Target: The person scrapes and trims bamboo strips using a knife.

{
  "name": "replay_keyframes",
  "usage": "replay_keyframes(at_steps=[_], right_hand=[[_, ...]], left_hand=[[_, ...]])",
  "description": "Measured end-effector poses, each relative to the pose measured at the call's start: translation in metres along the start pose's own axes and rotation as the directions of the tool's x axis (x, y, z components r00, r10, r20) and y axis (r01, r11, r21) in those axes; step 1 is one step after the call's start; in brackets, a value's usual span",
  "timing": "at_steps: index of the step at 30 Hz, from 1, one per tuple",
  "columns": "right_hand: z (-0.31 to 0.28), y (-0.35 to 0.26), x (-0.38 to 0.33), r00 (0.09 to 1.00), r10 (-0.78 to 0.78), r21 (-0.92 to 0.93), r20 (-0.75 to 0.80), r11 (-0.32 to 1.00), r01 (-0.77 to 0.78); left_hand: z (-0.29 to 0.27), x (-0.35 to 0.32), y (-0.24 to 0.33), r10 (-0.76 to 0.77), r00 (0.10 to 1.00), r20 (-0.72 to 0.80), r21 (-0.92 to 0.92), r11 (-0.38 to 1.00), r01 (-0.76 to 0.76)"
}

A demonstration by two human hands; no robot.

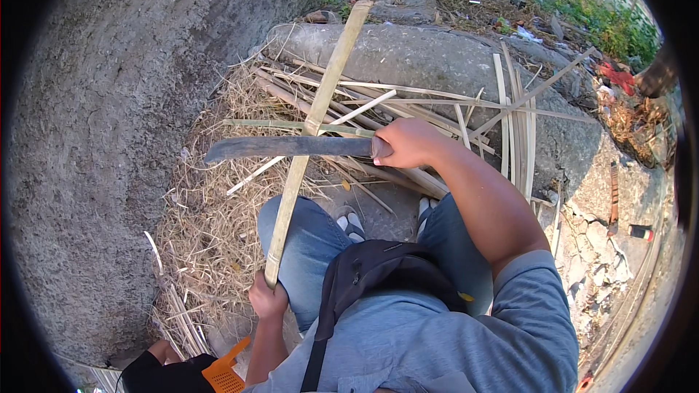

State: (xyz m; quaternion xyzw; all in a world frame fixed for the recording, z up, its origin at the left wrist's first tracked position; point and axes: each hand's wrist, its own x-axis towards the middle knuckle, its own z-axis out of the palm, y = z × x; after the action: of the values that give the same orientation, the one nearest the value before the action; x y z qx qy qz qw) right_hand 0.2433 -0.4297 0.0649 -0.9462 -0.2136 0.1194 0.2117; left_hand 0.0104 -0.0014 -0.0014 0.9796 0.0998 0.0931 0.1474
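My right hand point(406, 144) is closed round the handle of a machete point(287, 147). Its dark, broad blade points left and crosses a long split bamboo strip point(331, 73); whether the edge touches the strip I cannot tell. The strip runs from beside my left thigh up toward the far rock, with a node near the blade. Its near end sits in my left hand point(268, 297), fingers wrapped round it. Just beyond the blade lies a thin green bamboo strip point(262, 124), which passes behind the held strip.
Split bamboo pieces point(291, 94) lie piled before me, over dry shavings point(211, 211). Pale strips point(518, 124) lean on a large rock point(429, 51). A rough wall point(102, 138) rises at left. Another person's dark clothing point(164, 375) and an orange slotted plastic thing point(224, 375) show at lower left.
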Motion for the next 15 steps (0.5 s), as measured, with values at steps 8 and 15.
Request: replay_keyframes(at_steps=[8,15], right_hand=[[-0.01,-0.011,-0.009,1.0,-0.019,-0.027,0.002,0.999,0.019],[-0.025,0.003,-0.016,0.998,0.059,0.01,-0.024,0.998,-0.059]], left_hand=[[-0.003,0.0,0.008,-0.013,1.0,0.0,-0.013,1.0,0.013],[-0.007,0.0,0.006,-0.01,0.999,0.033,0.043,0.999,0.009]])
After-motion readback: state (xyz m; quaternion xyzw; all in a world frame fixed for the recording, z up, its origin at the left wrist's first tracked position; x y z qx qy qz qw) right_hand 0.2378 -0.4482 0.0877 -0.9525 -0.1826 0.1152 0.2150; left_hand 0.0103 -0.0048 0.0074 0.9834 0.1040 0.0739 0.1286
